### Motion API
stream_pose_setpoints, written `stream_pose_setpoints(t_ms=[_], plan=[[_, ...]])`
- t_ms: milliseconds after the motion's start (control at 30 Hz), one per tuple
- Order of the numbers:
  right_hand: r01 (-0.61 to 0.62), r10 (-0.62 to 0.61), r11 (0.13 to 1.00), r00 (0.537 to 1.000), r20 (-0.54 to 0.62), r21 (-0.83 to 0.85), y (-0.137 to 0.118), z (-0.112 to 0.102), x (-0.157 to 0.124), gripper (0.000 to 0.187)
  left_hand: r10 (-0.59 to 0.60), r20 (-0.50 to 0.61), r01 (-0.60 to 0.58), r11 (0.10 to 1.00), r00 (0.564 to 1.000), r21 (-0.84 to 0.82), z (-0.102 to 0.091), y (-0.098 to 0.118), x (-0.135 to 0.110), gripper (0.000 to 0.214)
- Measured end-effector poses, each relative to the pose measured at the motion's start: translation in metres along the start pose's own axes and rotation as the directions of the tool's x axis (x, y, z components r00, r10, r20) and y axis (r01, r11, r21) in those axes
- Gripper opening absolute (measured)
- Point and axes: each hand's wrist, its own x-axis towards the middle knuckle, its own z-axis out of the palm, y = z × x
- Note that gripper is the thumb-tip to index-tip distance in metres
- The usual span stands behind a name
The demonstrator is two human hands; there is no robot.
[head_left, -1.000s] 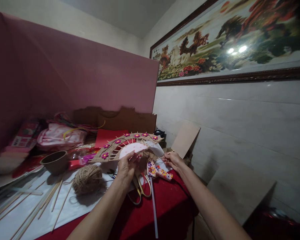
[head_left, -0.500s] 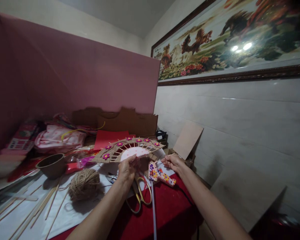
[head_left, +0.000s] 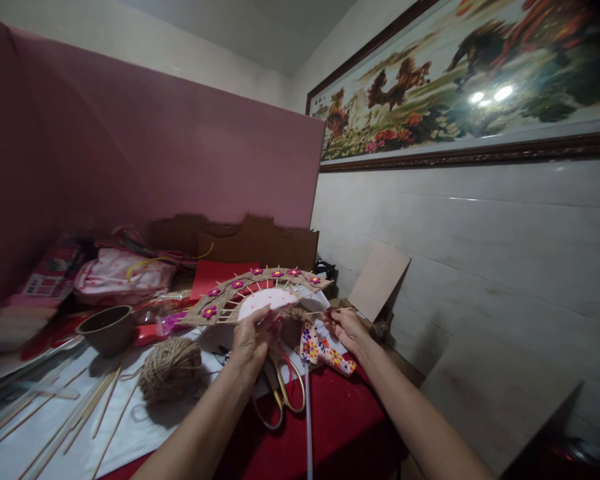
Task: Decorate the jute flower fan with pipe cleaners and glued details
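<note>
Magenta flowers [head_left: 237,284] dot the arched twine fan [head_left: 266,300] my left grip [head_left: 253,337] holds; my right grip [head_left: 349,329] pinches a stick [head_left: 316,313].

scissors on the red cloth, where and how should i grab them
Probably by the gold scissor handles, from the wearer's near side: their open loops face that way on the red cloth, while the blades can't be made out. Coming in between the left forearm and the translucent stick should help avoid bumping either.

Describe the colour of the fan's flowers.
Magenta flowers with yellow centres, best in the head view.
</note>
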Motion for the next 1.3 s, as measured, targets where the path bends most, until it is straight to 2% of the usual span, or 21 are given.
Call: stream_pose_setpoints(t_ms=[300,467,600,733,933,1100,1300], plan=[[0.093,-0.089,0.989,0.995,-0.045,0.116,-0.018,-0.007,-0.01,0.011,0.12,0.062,-0.114,0.989,0.991,-0.095,0.005,0.018,-0.007,0.026],[0.177,-0.171,0.971,0.984,-0.054,0.161,-0.039,-0.006,-0.028,0.009,0.135,0.131,-0.12,0.986,0.982,-0.116,0.015,0.032,-0.017,0.023],[0.252,-0.245,0.953,0.968,-0.06,0.168,-0.058,0.004,-0.044,0.013,0.116,0.147,-0.101,0.989,0.982,-0.11,0.018,0.044,-0.021,0.017],[0.34,-0.344,0.919,0.939,-0.017,0.2,-0.078,0.028,-0.065,0.018,0.063,0.143,-0.049,0.994,0.988,-0.098,0.014,0.058,-0.028,0.013],[0.436,-0.475,0.868,0.868,0.145,0.237,-0.09,0.087,-0.114,0.019,0.015,0.196,-0.004,0.998,0.981,-0.056,0.002,0.079,-0.052,0.02],[0.448,-0.49,0.869,0.84,0.234,0.209,-0.07,0.129,-0.155,0.017,0.014,0.201,-0.002,0.998,0.98,-0.062,-0.005,0.094,-0.075,0.013],[0.442,-0.482,0.874,0.841,0.245,0.199,-0.041,0.153,-0.173,0.017,0.036,0.178,-0.023,0.997,0.983,-0.077,-0.017,0.107,-0.083,0.007]])
